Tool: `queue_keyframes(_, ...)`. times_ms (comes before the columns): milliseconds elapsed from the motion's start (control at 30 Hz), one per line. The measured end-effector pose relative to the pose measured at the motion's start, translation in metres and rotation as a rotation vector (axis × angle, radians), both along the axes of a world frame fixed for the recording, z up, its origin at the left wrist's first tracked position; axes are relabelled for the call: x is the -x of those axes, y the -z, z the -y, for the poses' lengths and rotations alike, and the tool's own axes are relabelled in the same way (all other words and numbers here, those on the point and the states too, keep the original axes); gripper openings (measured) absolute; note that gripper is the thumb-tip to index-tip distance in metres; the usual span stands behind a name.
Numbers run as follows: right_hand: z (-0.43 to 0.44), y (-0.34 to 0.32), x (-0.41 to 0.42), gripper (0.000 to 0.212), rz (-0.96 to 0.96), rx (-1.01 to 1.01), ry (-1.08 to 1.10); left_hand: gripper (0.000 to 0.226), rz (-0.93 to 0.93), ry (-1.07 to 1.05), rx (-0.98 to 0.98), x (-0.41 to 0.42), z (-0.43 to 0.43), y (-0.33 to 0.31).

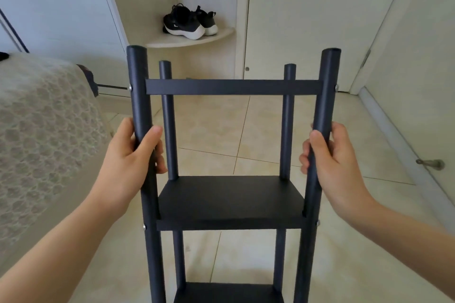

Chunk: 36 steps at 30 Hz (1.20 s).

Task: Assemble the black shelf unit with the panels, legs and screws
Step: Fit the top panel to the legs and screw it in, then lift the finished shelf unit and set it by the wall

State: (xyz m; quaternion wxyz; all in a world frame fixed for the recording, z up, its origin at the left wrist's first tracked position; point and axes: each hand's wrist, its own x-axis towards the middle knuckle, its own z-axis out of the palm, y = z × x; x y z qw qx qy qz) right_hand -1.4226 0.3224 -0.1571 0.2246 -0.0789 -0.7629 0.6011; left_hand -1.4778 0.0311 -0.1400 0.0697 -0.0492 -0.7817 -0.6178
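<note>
Shelf unit: the black shelf unit (229,204) stands upright in the middle of the view, between the two hands and over the tiled floor (246,130). Its lower end runs out of the bottom edge, so what it rests on cannot be told.
Panels: the top panel (234,87) is seen edge-on near the upper ends of the legs. The middle panel (230,198) lies flat below the hands. The bottom panel (229,294) shows only partly at the lower edge.
Legs: the near left leg (139,86) and near right leg (328,86) rise above the top panel. The far left leg (168,118) and far right leg (288,118) stand behind it.
Screws: silver screws (130,87) sit on the outer sides of both near legs, level with the top and middle panels.
Left hand: the left hand (130,162) grips the near left leg between the top and middle panels. Its fingers (160,162) are curled round the leg with the thumb laid up the front.
Right hand: the right hand (332,162) grips the near right leg at the same height, its fingers (304,157) wrapped round it the same way.
Left side: a bed (44,130) with a patterned cover lies beside the unit.
Background: a pair of black shoes (189,22) with white soles sits on a corner shelf (197,39) between pale cupboard doors.
Right side: a pale door (418,56) stands there, with a metal door stop (430,163) low on the wall.
</note>
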Motion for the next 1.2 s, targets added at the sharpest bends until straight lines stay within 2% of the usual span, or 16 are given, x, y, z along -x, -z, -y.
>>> queue_keyframes(233,-0.014,-0.031,0.037,0.014,0.356,0.001,0.009,0.027,0.287,0.037,0.041,0.036,-0.005,-0.033)
queue_keyframes(333,-0.016,-0.045,0.038,0.021,0.457,-0.120,-0.006,0.024,0.398,0.002,0.038,0.042,-0.008,-0.051)
queue_keyframes(467,-0.014,-0.043,0.029,0.036,0.637,-0.250,-0.005,0.013,0.580,0.020,0.128,0.040,-0.008,-0.060)
queue_keyframes(667,-0.009,-0.047,-0.013,0.026,0.845,-0.232,0.010,0.008,0.786,0.068,0.293,0.005,0.003,-0.063)
queue_keyframes(733,-0.007,-0.055,-0.035,0.025,0.871,-0.230,-0.003,0.003,0.823,0.062,0.300,-0.011,0.003,-0.074)
queue_keyframes(833,-0.006,-0.079,-0.058,0.021,0.865,-0.226,-0.007,0.008,0.857,0.019,0.264,-0.026,0.000,-0.098)
queue_keyframes(933,-0.006,-0.119,-0.067,0.017,0.827,-0.210,0.002,0.005,0.825,0.006,0.261,-0.034,-0.003,-0.134)
queue_keyframes(1200,-0.014,-0.273,-0.069,0.015,0.684,-0.085,0.058,0.011,0.628,0.032,0.217,-0.040,-0.015,-0.293)
